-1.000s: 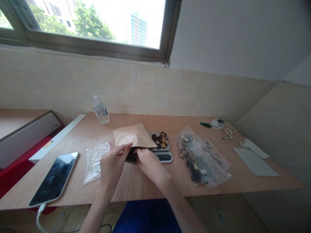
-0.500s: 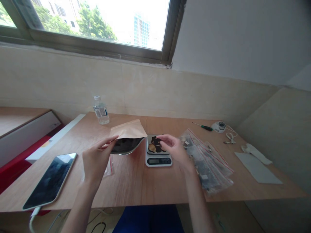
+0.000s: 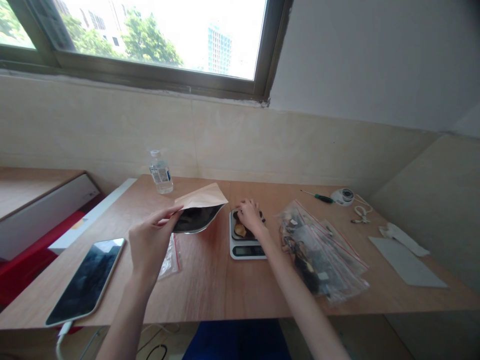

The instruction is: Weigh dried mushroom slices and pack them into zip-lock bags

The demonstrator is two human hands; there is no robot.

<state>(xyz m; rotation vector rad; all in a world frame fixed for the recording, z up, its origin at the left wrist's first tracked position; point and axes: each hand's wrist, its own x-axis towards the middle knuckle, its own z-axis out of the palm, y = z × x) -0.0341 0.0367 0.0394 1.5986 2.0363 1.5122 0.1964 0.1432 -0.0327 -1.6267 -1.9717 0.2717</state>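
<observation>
My left hand (image 3: 153,240) is closed on the edge of a brown paper pouch (image 3: 202,196). Its mouth is open towards me and shows a dark lining. Right of it stands a white digital scale (image 3: 236,252) with dried slices (image 3: 240,230) on its plate, mostly dark, one pale brown. My right hand (image 3: 250,216) is over the scale with its fingers curled down onto the slices. The fingertips are partly hidden behind the hand. A small clear zip bag (image 3: 170,260) lies beside my left wrist.
Several red-edged zip bags (image 3: 318,255) lie right of the scale. A phone (image 3: 88,280) with a cable is at the left, a water bottle (image 3: 162,175) at the back. Further right are a screwdriver (image 3: 318,197), a white camera (image 3: 343,196) and a pale sheet (image 3: 407,262).
My right hand has moved left and down over the scale, its fingers now curled onto the slices. My left hand still holds the pouch in nearly the same place.
</observation>
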